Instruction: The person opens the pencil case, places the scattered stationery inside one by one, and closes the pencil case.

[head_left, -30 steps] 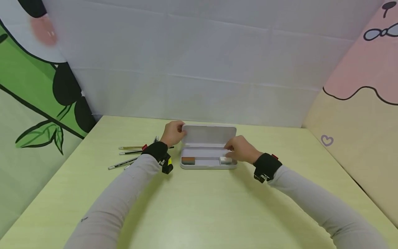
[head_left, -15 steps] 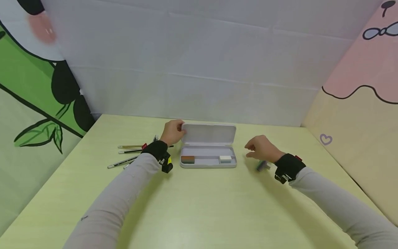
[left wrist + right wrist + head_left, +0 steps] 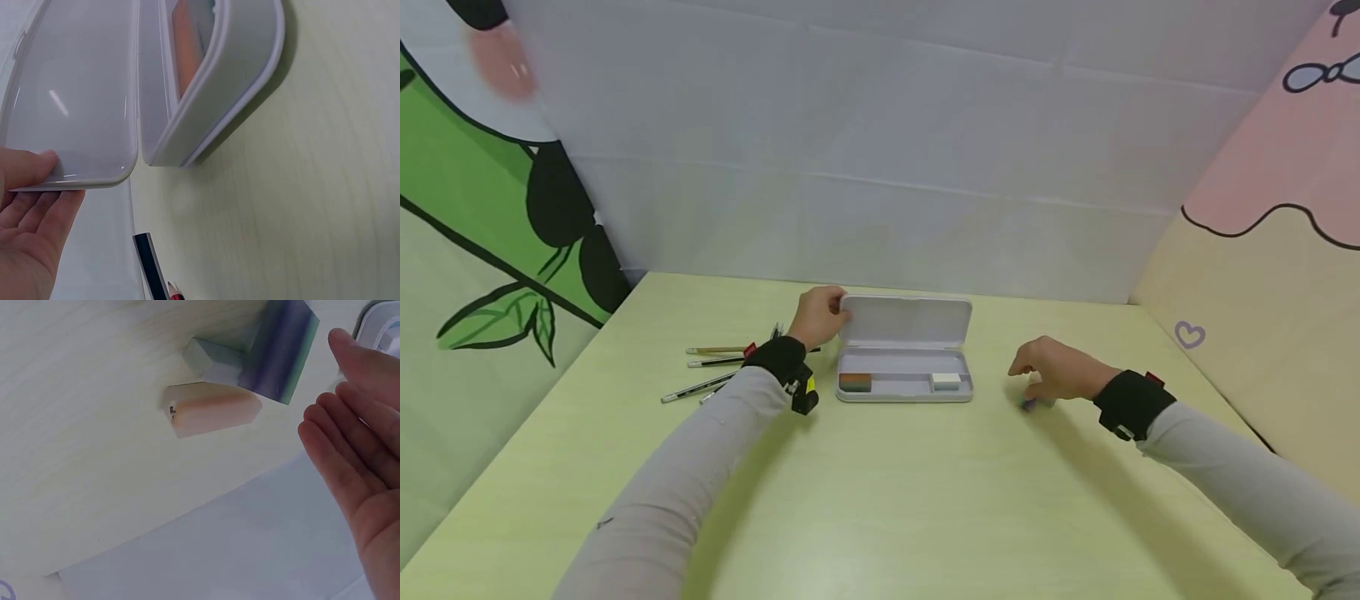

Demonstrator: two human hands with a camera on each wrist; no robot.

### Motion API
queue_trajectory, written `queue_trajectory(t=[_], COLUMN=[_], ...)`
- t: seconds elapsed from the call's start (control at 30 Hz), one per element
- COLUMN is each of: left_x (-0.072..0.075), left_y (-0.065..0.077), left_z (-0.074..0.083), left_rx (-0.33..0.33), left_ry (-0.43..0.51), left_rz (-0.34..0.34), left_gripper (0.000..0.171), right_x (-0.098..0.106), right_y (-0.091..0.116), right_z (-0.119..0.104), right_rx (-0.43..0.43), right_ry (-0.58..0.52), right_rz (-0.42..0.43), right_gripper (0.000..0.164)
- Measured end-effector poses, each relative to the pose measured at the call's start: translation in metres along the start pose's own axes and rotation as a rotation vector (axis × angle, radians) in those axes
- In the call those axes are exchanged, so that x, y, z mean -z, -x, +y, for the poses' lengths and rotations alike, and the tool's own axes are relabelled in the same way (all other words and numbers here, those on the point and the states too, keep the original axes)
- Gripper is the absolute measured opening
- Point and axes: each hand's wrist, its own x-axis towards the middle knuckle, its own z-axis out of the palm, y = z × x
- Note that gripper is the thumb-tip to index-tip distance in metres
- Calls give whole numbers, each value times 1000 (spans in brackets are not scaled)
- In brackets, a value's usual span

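Observation:
My left hand [image 3: 818, 319] grips the left edge of the raised lid [image 3: 910, 322] of a light-coloured pencil case; the left wrist view shows the thumb inside the lid and the fingers behind it. In the case's front compartment [image 3: 901, 387] lie an orange-brown and green eraser [image 3: 855, 382] and a white one [image 3: 945, 382]. To the right of the case, my right hand [image 3: 1063, 368] hovers with fingers apart, holding nothing. Beside it in the right wrist view are a blue-green block [image 3: 279, 350], a pale grey-green block [image 3: 214, 360] and a pinkish eraser-like block [image 3: 212, 410].
Several pencils [image 3: 700, 390] lie on the table left of the case, partly hidden behind the left wrist. A pale cloth wall [image 3: 880, 208] stands at the table's back edge, and printed panels flank both sides.
My right hand has left the white eraser in the case and moved right to above the loose blocks. The left hand stays on the lid.

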Motion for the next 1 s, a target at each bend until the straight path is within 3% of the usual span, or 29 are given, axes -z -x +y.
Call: queue_trajectory(t=[0.23, 0.43, 0.73, 1.0], left_x=[1, 1, 0, -1], left_y=[2, 1, 0, 0], left_z=[4, 2, 0, 0], left_rx=[11, 19, 15, 29], left_ry=[4, 7, 16, 7], left_rz=[-5, -5, -5, -3], left_gripper=[10, 11, 9, 13], right_x=[-2, -8, -11, -6], right_y=[1, 2, 3, 0], right_z=[-7, -4, 3, 4], right_rx=[-6, 57, 140, 120], right_ry=[171, 267, 271, 208], right_rz=[-120, -126, -69, -51], right_gripper=[39, 37, 27, 28])
